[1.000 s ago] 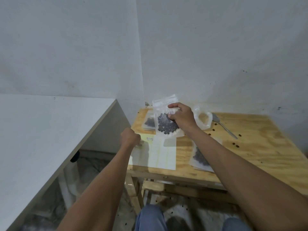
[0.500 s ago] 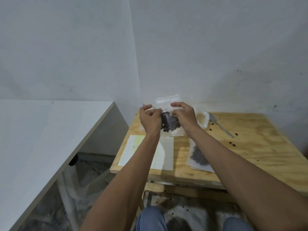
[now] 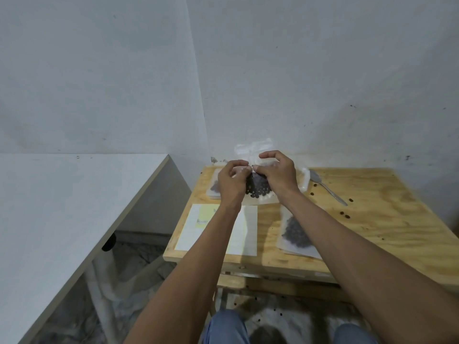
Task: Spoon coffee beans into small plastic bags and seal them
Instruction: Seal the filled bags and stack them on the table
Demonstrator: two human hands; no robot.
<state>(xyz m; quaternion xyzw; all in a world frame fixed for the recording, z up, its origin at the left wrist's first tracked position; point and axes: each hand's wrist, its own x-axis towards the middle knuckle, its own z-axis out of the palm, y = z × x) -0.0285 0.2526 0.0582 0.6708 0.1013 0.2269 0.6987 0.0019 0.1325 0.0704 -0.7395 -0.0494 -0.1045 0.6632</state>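
Plywood table (image 3: 372, 219) standing in a white corner, left hand (image 3: 231, 182) and right hand (image 3: 278, 173) both pinching a bean-filled bag (image 3: 258, 187) above its twelve o'clock edge, spoon (image 3: 327, 189) lying at two o'clock.

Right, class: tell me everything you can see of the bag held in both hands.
The bag is small, of clear plastic, holding dark coffee beans in its lower half. It is held upright above the table, its empty top standing above the fingers. The left hand and right hand pinch it across the upper part.
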